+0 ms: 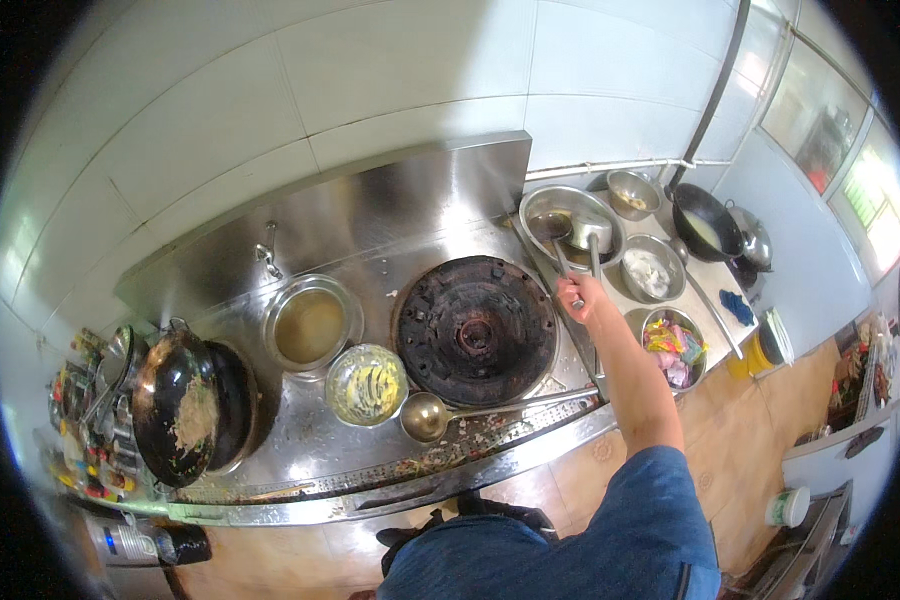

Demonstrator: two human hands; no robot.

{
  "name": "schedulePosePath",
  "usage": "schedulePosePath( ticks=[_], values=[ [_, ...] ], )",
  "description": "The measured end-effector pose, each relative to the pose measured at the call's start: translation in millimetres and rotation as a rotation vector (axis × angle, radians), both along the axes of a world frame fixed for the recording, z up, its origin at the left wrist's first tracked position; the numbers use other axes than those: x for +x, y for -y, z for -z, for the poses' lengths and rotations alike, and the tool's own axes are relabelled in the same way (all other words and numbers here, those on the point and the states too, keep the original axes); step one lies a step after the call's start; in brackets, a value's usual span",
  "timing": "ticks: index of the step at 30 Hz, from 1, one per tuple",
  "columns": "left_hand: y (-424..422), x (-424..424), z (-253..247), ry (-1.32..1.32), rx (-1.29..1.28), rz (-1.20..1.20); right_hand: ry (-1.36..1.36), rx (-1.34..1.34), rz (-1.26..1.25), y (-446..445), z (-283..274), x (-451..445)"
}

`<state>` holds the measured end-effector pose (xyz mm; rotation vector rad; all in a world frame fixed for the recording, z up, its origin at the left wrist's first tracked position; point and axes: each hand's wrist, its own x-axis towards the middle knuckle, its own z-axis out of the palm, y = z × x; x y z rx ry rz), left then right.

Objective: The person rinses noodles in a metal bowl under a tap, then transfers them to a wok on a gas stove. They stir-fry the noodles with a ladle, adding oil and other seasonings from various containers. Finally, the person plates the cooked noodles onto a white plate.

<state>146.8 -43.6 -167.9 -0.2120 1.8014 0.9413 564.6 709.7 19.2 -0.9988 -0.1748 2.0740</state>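
My right hand [579,294] reaches over the right end of the stove, shut on the handle of a ladle [550,226]. That ladle's dark-looking bowl is inside a large steel basin [527,238]. A second steel utensil [591,229] lies in the same basin; its handle runs close to my hand, and I cannot tell whether my fingers touch it. Left of the hand is a blackened round wok burner [475,336] with no wok over it. Another ladle [424,417] lies along the front of the stove. My left hand is out of view.
A basin of cloudy liquid [309,326] and a bowl with yellow residue [366,384] stand left of the burner. Farther left, a food-smeared wok [174,405] leans tilted. Bowls, including one with white contents [651,270], and a black wok [707,223] crowd the right counter.
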Motion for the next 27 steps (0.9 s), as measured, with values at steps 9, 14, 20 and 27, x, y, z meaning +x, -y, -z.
schedulePosePath(
  ticks=[9, 14, 20, 27],
  values=[
    [89, 0, 43, 0.026, 0.158, -0.138, 0.425, 0.307, -0.057, 85, -71, -44],
    [125, 10, 62, 0.026, 0.118, -0.285, 0.276, 0.337, -0.242, 173, -126, -88],
    [180, -23, 55, 0.145, 0.21, -0.461, -0.303, 0.096, -0.495, 304, -146, -205],
    [214, -43, 20, -0.076, 0.107, -0.488, -0.268, 0.006, -0.881, 432, -118, -378]
  ],
)
